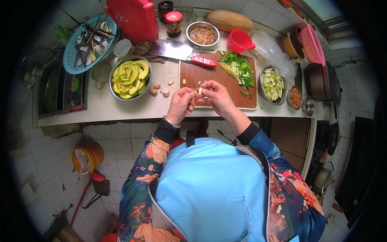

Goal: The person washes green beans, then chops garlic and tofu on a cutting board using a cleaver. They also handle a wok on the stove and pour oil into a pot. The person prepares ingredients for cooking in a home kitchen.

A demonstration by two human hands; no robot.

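Note:
Over the front left of the wooden cutting board (217, 98), my left hand (182, 103) and my right hand (217, 96) meet at the fingertips. A pale garlic clove (200, 90) sits in the right fingertips, and the left thumb and finger pinch what looks like its skin. Small garlic pieces (184, 81) rest on the board behind my hands. Several garlic cloves (165, 94) lie on the counter left of the board. Chopped scallions (239, 68) and minced garlic or ginger (228, 71) are heaped at the back right. A cleaver (181, 52) with a red handle lies across the board's back left corner.
To the left stands a metal bowl of green slices (130, 78); to the right, a bowl of pale green pieces (273, 84). Behind are a red plastic cup (239, 41), a bowl of soaking food (203, 34), a jar (173, 24) and a squash (229, 21).

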